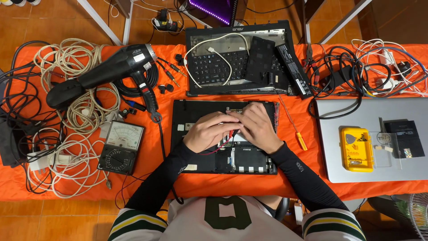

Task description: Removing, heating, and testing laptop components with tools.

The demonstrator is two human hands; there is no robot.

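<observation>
An opened black laptop base (pixel 249 160) lies on the orange cloth in front of me, its inner parts showing. Both hands rest over its middle. My left hand (pixel 207 130) pinches the red multimeter probe with its red wire (pixel 219 146) trailing toward me. My right hand (pixel 257 126) is curled close beside it, fingertips touching the board, and seems to hold the second probe; what is under the fingers is hidden. An analog multimeter (pixel 121 147) sits to the left.
A black heat gun (pixel 102 73) and piles of white cables (pixel 71 116) fill the left. A laptop keyboard frame (pixel 209 67) with a battery (pixel 294 69) lies behind. At right: tangled cables, a silver laptop (pixel 356 172) bearing a yellow case (pixel 356 149), and a yellow screwdriver (pixel 301 140).
</observation>
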